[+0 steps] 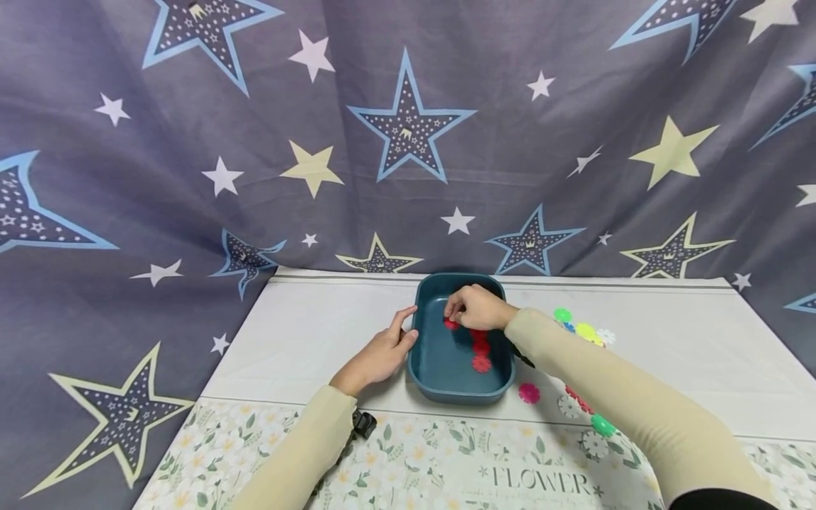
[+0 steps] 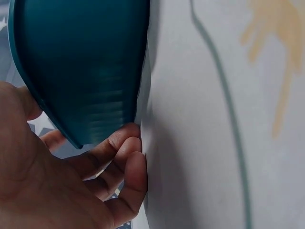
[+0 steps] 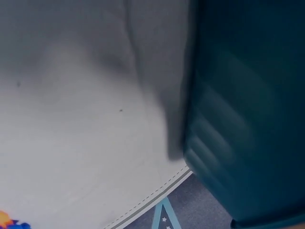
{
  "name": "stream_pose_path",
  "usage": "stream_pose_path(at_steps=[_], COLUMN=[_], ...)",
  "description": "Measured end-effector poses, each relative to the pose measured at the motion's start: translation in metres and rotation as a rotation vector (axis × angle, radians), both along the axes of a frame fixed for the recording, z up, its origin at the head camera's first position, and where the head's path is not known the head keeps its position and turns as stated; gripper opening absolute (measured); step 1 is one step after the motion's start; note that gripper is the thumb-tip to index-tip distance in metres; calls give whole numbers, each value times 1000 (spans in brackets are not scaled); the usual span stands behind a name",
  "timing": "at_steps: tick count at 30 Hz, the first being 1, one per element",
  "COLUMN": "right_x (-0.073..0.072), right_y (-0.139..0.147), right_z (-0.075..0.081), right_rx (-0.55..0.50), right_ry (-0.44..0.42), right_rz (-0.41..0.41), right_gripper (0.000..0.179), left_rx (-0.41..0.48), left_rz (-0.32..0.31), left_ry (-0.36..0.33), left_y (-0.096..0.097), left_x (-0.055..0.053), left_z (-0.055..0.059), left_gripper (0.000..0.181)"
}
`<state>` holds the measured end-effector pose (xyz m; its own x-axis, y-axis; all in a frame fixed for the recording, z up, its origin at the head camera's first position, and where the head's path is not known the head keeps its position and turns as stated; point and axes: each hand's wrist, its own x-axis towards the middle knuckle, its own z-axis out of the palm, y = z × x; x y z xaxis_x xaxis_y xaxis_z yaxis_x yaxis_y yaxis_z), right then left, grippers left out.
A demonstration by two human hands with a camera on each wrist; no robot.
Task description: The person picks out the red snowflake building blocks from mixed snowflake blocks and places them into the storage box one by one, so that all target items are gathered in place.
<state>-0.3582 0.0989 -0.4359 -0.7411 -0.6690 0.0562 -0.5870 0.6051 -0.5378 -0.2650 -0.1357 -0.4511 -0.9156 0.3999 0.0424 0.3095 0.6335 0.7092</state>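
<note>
In the head view my left hand (image 1: 381,352) holds the left side of a deep teal plastic bin (image 1: 462,397), thumb and index finger at the rim. The left wrist view shows its other fingers (image 2: 136,176) bent against the outer wall, low by the table. My right hand (image 1: 481,309) reaches inside the bin, its fingertips pinching a red flower-shaped piece (image 1: 451,324) close over the bottom. Several more red flower pieces (image 1: 482,363) lie in a line on the bin floor, partly under that hand. The right wrist view has only the bin's outer wall (image 3: 248,119), not the hand.
Loose flower pieces lie right of the bin: a pink-red one (image 1: 528,393), green ones (image 1: 602,425), white ones (image 1: 595,444), yellow ones (image 1: 586,331). My right sleeve (image 1: 612,382) hides part of them. A star-printed curtain (image 1: 408,212) hangs behind the white, flower-printed tablecloth (image 1: 331,340).
</note>
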Motion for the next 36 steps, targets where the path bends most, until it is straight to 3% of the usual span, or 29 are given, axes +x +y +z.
stream_pose_path(at_steps=[8, 21, 27, 36], right_x=[-2, -3, -1, 8], right_y=[1, 2, 3, 18], right_z=[-1, 0, 2, 23], right_rx=[69, 40, -13, -84], right_ry=[23, 19, 60, 43], right_rz=[-73, -55, -55, -24], right_gripper=[40, 37, 22, 33], left_rx=[-19, -33, -33, -37], left_rz=[11, 17, 20, 12], left_ry=[-8, -1, 9, -6], left_y=[1, 1, 2, 3], left_x=[-1, -1, -1, -1], left_z=[1, 0, 0, 0], left_gripper=[51, 51, 51, 51])
